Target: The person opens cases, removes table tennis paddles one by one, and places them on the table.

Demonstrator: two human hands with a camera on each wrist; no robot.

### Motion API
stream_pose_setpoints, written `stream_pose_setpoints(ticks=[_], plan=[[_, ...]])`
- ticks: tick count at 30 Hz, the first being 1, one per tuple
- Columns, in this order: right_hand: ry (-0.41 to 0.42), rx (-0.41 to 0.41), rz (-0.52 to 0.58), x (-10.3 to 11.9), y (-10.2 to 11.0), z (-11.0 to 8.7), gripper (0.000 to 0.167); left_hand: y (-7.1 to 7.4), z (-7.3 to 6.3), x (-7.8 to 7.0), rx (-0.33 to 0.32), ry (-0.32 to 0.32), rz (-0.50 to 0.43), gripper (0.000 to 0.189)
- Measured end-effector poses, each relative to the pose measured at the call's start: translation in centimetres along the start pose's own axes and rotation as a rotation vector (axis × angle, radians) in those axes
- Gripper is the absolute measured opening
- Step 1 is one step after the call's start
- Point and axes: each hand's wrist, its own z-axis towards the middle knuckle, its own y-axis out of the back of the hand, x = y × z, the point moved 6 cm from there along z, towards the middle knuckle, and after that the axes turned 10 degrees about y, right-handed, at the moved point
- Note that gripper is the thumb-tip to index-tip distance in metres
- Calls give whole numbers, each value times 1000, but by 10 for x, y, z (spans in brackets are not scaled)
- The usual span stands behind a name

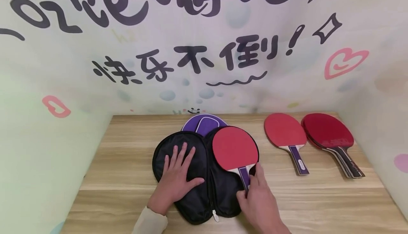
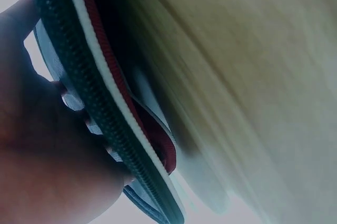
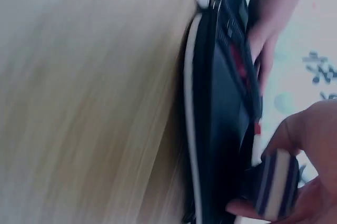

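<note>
A black zippered paddle case (image 1: pixel 191 205) lies spread out on the table, its two halves side by side. My left hand (image 1: pixel 176 177) rests flat on the left half, fingers spread. With my right hand (image 1: pixel 260 200) I grip the purple-and-white handle of a red table tennis paddle (image 1: pixel 235 148), whose blade lies over the right half. The handle's striped butt end (image 3: pixel 275 184) sticks out between thumb and fingers in the right wrist view. Close up in the left wrist view, the case's zipper edge (image 2: pixel 87 89) runs beside the left hand, with dark red lining inside.
Behind the black case lies a purple case (image 1: pixel 191 123), partly covered by it. To the right are another red paddle (image 1: pixel 285 131) with a purple handle and some stacked darker red paddles (image 1: pixel 328 129). A printed wall sheet (image 1: pixel 153 95) rises at the table's back edge.
</note>
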Motion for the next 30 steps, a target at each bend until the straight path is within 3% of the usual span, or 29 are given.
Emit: stream_pose_setpoints(ticks=[3, 8, 16, 24, 27, 30], plan=[[12, -86, 18, -13, 5, 3, 41, 0, 0, 2, 1, 8, -10, 98], [114, -266, 17, -28, 11, 3, 38, 0, -1, 2, 1, 7, -27, 98], [219, -443, 72, -41, 39, -4, 45, 1, -2, 1, -7, 5, -31, 98], [175, -607, 15, -80, 87, -17, 53, 0, -2, 3, -4, 5, -30, 98], [137, -625, -25, -103, 101, -29, 52, 0, -2, 3, -3, 5, -29, 98], [75, -590, -71, -129, 109, -43, 46, 1, -2, 4, -3, 6, -27, 98]])
